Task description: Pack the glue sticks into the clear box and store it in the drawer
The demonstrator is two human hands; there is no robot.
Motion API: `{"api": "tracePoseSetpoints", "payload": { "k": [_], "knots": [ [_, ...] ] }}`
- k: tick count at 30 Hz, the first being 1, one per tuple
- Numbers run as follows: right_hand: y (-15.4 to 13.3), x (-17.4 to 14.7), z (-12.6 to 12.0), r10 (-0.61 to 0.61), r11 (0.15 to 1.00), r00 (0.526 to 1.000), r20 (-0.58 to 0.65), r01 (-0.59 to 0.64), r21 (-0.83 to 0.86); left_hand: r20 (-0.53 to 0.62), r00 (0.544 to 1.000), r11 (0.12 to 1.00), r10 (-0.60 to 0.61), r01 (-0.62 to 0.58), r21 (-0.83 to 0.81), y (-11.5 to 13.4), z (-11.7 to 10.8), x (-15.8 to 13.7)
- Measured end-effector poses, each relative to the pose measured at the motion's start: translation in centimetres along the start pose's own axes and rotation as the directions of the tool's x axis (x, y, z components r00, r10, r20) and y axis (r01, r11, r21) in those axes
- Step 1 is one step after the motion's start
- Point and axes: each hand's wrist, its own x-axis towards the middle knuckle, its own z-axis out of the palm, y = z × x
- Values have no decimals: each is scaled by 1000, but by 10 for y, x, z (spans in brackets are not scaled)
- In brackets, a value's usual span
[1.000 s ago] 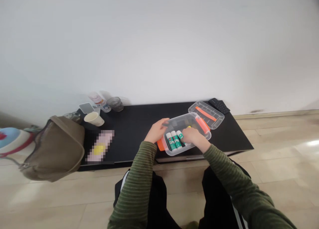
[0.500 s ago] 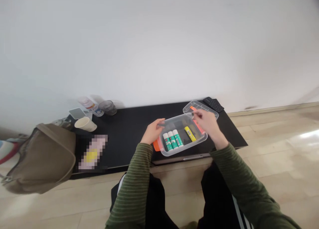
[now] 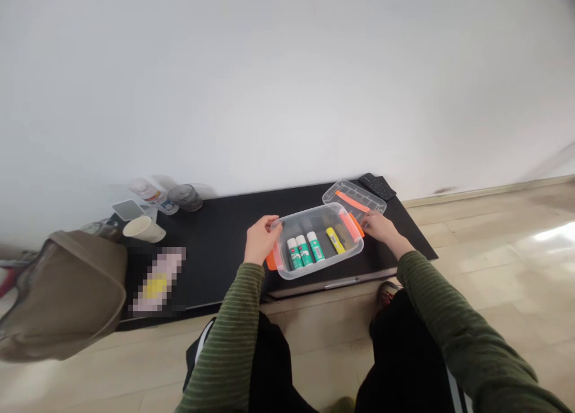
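Box [image 3: 327,264], on black table [image 3: 224,239], is gripped at its left rim by left hand [image 3: 261,240]; orange latch [image 3: 356,223] is met by right hand [image 3: 381,226], grip unclear. Four sticks [image 3: 303,252] laid inside; lid [image 3: 353,201] unfitted.

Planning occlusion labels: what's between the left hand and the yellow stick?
Head view, from the left hand: end wall of the clear box, three green tubes in a row, then bare box floor up to the yellow stick.

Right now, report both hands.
Left hand: holding the clear box by its rim.
Right hand: at the orange latch; whether it grips cannot be told.
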Motion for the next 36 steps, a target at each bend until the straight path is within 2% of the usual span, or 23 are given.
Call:
{"api": "tracePoseSetpoints", "payload": {
  "k": [2, 4, 8, 12, 14, 17, 19, 20, 21, 22, 23, 25, 28, 30, 31, 33, 36],
  "knots": [
    [-3, -4, -6, -9, 1000, 998, -56, 9, 8, -2, 1000, 1000, 2, -2, 7, 0, 0, 1],
    [-5, -9, -16, -4, 998, 984, -179, 17, 69, -3, 1000, 1000, -5, 5, 5, 0, 0, 1],
    [-6, -20, -32, 50, 954, 874, -484, 102, 282, 0, 1000, 1000, -5, 5, 11, -1, 0, 1],
    [1, -23, -35, 221, 870, 781, -584, 113, 480, 4, 1000, 1000, -2, 2, 6, 0, 1, -1],
    [1, -21, -35, 307, 825, 703, -642, 141, 548, 3, 1000, 1000, -9, 9, -4, 0, 1, -2],
    [-6, -14, -42, 410, 745, 546, -730, 262, 614, -1, 1000, 1000, -26, 26, -7, 1, 1, -2],
    [-14, -8, -49, 497, 654, 441, -748, 376, 656, 8, 998, 998, -59, 59, 7, 0, -1, -2],
    [-17, -5, -53, 549, 594, 400, -734, 432, 679, 20, 996, 996, -86, 85, 25, -1, -3, -2],
    [-20, -3, -57, 597, 528, 379, -707, 479, 702, 38, 992, 992, -117, 115, 50, -2, -4, -3],
    [-22, 0, -59, 636, 457, 382, -670, 513, 727, 59, 987, 987, -147, 142, 82, -2, -7, -4],
    [-23, 3, -61, 664, 383, 409, -625, 532, 755, 81, 982, 980, -172, 162, 119, -2, -10, -7],
    [-25, 8, -60, 689, 229, 508, -517, 524, 820, 111, 973, 964, -204, 180, 195, -2, -15, -13],
    [-32, 16, -55, 675, 0, 676, -294, 398, 917, 124, 968, 948, -220, 182, 261, 1, -20, -24],
    [-41, 21, -51, 624, -101, 770, -133, 249, 963, 135, 966, 950, -221, 182, 254, 3, -21, -29],
    [-47, 22, -49, 586, -121, 807, -72, 175, 977, 143, 966, 954, -215, 177, 240, 4, -21, -30],
    [-60, 24, -47, 494, -105, 870, -5, 65, 992, 153, 969, 965, -196, 163, 205, 4, -20, -31],
    [-78, 26, -43, 358, -38, 934, 7, 7, 999, 154, 973, 978, -172, 149, 147, 3, -17, -30]
  ]
}}
